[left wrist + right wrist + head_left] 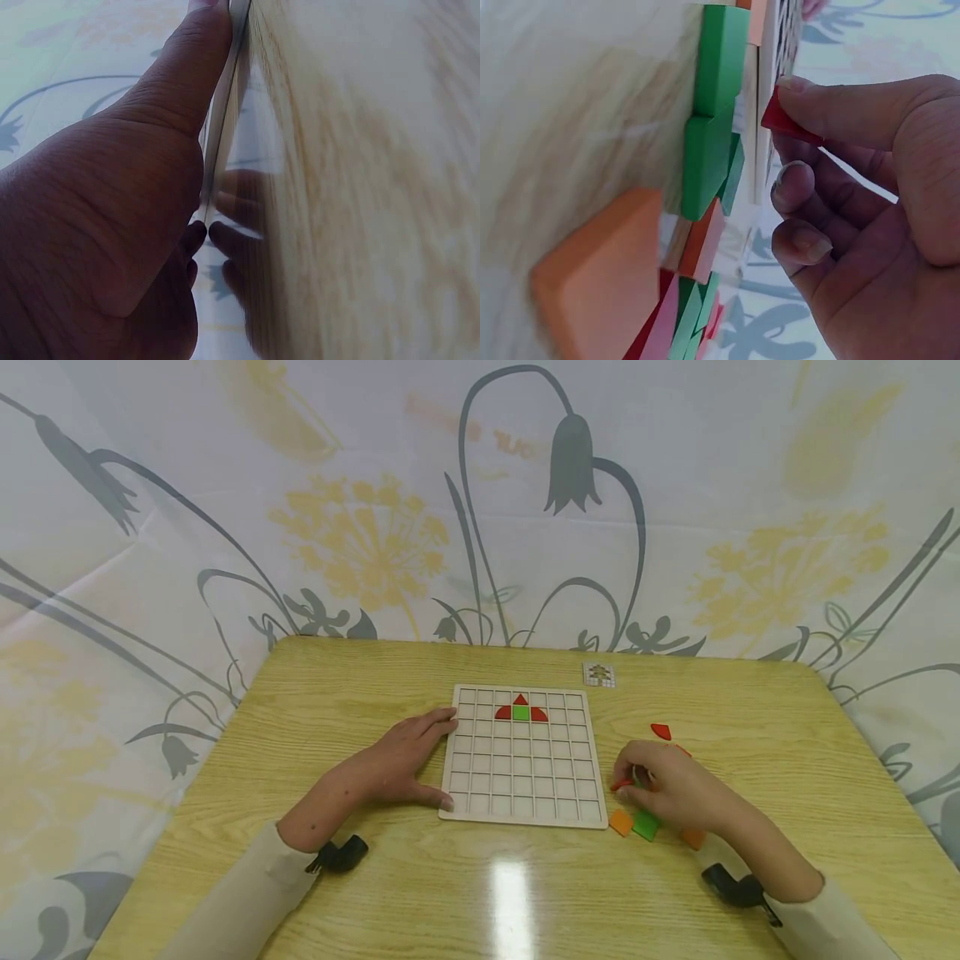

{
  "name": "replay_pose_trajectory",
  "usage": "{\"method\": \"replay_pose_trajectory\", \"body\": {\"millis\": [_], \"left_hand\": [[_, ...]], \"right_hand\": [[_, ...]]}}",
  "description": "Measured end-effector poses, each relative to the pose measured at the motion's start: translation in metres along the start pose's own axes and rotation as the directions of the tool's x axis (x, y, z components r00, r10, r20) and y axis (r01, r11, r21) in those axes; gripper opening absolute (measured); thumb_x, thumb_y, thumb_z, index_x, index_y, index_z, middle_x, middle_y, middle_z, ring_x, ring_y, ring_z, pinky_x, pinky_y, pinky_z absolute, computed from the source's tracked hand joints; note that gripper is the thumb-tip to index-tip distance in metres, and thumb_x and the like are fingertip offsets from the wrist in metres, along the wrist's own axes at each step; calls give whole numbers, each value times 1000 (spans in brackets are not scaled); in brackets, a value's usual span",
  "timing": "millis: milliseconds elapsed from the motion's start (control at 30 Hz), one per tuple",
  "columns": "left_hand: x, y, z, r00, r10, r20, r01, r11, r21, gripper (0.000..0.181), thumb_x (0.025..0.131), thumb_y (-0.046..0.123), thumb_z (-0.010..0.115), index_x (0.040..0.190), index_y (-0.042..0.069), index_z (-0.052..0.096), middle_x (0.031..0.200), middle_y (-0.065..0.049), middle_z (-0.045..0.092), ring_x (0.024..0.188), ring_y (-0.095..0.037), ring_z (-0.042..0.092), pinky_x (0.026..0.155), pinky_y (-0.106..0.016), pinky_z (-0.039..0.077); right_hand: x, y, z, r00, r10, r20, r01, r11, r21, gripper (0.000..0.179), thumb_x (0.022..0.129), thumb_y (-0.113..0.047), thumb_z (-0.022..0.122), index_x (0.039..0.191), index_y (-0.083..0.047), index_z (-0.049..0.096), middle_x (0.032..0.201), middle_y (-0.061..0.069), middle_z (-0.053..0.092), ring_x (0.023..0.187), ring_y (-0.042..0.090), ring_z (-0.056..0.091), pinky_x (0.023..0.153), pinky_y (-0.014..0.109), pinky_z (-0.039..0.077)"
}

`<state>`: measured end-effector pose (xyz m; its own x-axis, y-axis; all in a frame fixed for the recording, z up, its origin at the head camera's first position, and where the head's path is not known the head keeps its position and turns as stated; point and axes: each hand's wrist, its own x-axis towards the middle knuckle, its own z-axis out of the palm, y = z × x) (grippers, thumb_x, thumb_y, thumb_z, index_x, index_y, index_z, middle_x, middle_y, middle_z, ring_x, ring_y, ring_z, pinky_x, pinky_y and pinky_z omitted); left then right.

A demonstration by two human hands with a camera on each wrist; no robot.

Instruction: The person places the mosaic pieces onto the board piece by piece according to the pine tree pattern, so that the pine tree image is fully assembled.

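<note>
A pale wooden grid board (522,768) lies flat on the table. Near its top sit a red triangle (521,700), a green square (521,713) and a red curved piece on each side of that square. My left hand (401,760) rests at the board's left edge, its fingertips and thumb touching the frame. Right of the board, my right hand (667,785) pinches a red piece (786,120) between thumb and index finger, above loose pieces. The thumb partly covers the piece, so its full shape is hidden.
Loose orange, green and red pieces lie under and around the right hand, among them an orange square (621,822), a green square (645,825) and a red curved piece (661,732). Behind the board lies a small pattern card (599,674). A flower-printed curtain (360,485) hangs beyond the table.
</note>
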<state>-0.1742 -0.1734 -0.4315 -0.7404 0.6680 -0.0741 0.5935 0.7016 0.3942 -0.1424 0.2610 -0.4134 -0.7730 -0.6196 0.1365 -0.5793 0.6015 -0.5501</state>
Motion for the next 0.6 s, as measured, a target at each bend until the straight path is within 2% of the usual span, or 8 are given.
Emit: {"method": "replay_pose_trajectory", "body": {"millis": [233, 400, 600], "left_hand": [[0, 0, 0, 1000, 1, -1, -1, 1000, 2, 120, 82, 69, 81, 168, 6, 26, 177, -9, 15, 161, -32, 21, 129, -54, 22], [0, 0, 1, 1000, 2, -2, -2, 1000, 0, 120, 83, 69, 81, 168, 6, 26, 177, -9, 15, 162, -32, 20, 129, -54, 23], [0, 1, 0, 1000, 9, -8, -9, 1000, -1, 119, 83, 67, 82, 167, 4, 27, 177, -11, 15, 161, -33, 21, 128, -55, 23]], "right_hand": [[13, 0, -1, 1000, 8, -2, -8, 1000, -27, 18, 94, -2, 79, 104, -17, 75, 92, -14, 62, 77, 4, 52, 66, 25, 49], [23, 1, 0, 1000, 5, -17, -6, 999, -52, 18, 94, 0, 79, 102, -17, 76, 95, -13, 63, 80, 5, 54, 69, 26, 52], [33, -2, 2, 999, 19, -28, -19, 1000, -19, 18, 96, 1, 76, 101, -16, 74, 99, -8, 68, 85, 7, 58, 76, 30, 54]]}}
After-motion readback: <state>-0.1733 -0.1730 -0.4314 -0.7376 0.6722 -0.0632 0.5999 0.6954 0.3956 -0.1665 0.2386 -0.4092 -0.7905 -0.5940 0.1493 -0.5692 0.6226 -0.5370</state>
